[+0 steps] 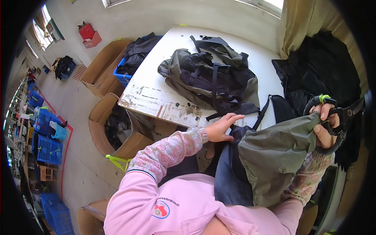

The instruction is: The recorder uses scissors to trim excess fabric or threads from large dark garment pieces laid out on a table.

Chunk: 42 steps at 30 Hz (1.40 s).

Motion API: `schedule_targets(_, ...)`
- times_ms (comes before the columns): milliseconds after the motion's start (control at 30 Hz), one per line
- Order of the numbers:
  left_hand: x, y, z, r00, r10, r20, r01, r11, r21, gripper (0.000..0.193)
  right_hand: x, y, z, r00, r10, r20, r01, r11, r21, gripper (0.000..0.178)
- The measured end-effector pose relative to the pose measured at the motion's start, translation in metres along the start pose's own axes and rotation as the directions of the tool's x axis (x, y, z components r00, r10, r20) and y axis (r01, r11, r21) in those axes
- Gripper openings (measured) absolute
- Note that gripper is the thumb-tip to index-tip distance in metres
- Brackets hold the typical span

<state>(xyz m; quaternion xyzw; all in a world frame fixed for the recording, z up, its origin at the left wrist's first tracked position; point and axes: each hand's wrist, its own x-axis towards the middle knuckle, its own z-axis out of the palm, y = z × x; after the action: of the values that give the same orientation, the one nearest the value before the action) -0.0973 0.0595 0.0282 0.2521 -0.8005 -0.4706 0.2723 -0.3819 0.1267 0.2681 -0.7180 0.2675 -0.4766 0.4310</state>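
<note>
My right hand [326, 127] grips a pair of large scissors [344, 116] with dark wrapped handles, blades pointing away to the right. The same hand also holds the upper edge of an olive-green and black fabric bag [276, 150], which hangs down in front of my body. Fingers stretched out and holding nothing, my left hand [222, 129] is beside the bag's dark left edge; whether it touches the fabric I cannot tell. Farther back, a crumpled olive and black backpack [213, 76] with straps lies on the white table [147, 84].
Black fabric [319, 74] is heaped at the right by the curtain [303, 19]. Left of the table stand open cardboard boxes [102, 66] and a blue basket [122, 78] of dark fabric. Several blue crates [50, 149] line the far left, past a red floor line [66, 156].
</note>
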Motion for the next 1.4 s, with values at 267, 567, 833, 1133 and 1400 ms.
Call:
schedule_targets(267, 0.033, 0.032, 0.003, 0.985, 0.168, -0.044, -0.17, 0.984, -0.049, 0.038, 0.012, -0.045, 0.015, 0.953, -0.078, 0.294, 0.015, 0.978, 0.21, 0.027)
schedule_targets(567, -0.103, 0.144, -0.146, 0.636, 0.681, -0.363, -0.106, 0.543, 0.833, 0.027, -0.044, 0.019, -0.047, 0.996, 0.01, -0.087, -0.054, 0.854, -0.517, 0.032)
schedule_targets(833, -0.194, 0.049, -0.077, 0.872, -0.386, 0.3, 0.166, 0.811, 0.561, 0.039, -0.076, 0.19, 0.035, 0.84, 0.542, -0.026, -0.513, 0.779, -0.36, 0.029)
schedule_targets(1133, -0.1, -0.01, -0.057, 0.996, 0.031, -0.081, -0.001, 0.937, 0.349, 0.021, -0.111, 0.195, 0.056, 0.766, 0.642, -0.035, -0.635, 0.746, -0.201, 0.033)
schedule_targets(1400, 0.012, -0.046, -0.073, 0.877, 0.213, -0.43, 0.272, 0.517, 0.811, 0.049, -0.136, 0.185, 0.063, 0.761, 0.639, -0.11, -0.648, 0.744, -0.164, 0.033)
